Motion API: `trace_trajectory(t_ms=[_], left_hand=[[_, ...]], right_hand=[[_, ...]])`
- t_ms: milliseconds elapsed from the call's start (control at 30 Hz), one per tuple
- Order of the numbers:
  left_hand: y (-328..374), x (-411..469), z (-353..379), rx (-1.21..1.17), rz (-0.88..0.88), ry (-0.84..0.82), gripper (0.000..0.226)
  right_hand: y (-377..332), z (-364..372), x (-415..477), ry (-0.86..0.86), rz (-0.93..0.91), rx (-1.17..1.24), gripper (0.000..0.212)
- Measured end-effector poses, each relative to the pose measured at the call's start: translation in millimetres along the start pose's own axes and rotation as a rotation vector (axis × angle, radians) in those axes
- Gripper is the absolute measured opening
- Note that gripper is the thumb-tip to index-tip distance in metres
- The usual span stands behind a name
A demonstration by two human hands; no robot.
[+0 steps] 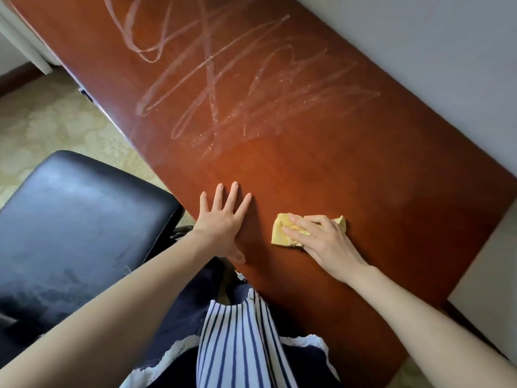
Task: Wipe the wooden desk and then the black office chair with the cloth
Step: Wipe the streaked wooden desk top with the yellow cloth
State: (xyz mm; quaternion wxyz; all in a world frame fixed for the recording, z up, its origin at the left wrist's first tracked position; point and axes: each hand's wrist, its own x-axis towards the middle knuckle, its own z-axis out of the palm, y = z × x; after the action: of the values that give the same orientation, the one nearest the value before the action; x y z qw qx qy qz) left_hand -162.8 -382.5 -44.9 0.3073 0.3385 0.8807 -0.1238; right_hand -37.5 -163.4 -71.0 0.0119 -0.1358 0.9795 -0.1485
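One crumpled yellow cloth (280,238) — under right hand (326,243).

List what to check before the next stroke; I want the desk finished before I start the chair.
1. Grip: right hand holds cloth: ok.
2. Contact: cloth lies on desk: ok.
3. Brace: left hand flat on desk: ok.
4. Far end free of streaks: not ok.
5. Clean chair: not ok, dull patches.
6. Cloth dampness: cannot tell.
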Motion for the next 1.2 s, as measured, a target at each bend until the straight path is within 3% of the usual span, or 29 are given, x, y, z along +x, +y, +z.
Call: trace_trajectory(t_ms=[267, 500, 567, 700, 967, 1200], left_hand=[[10, 5, -4, 0.185, 0.006, 0.007, 0.139], [12, 6, -1, 0.191, 0.008, 0.015, 0.14], [11, 6, -1, 0.195, 0.008, 0.012, 0.14], [9, 6, -2, 0.202, 0.004, 0.003, 0.141], [2, 2, -20, 0.289, 0.035, -0.023, 0.127], [-12, 22, -67, 0.358, 0.22, 0.051, 0.074]], right_hand=[[67, -18, 41, 0.099, 0.322, -0.062, 0.046], [94, -18, 107, 0.164, 0.835, -0.029, 0.038], [83, -15, 124, 0.166, 0.899, -0.004, 0.038], [45, -1, 129, 0.182, 0.752, 0.059, 0.04], [-20, 22, 71, 0.097, 0.35, -0.051, 0.048], [-63, 26, 1, 0.23, 0.465, -0.07, 0.053]])
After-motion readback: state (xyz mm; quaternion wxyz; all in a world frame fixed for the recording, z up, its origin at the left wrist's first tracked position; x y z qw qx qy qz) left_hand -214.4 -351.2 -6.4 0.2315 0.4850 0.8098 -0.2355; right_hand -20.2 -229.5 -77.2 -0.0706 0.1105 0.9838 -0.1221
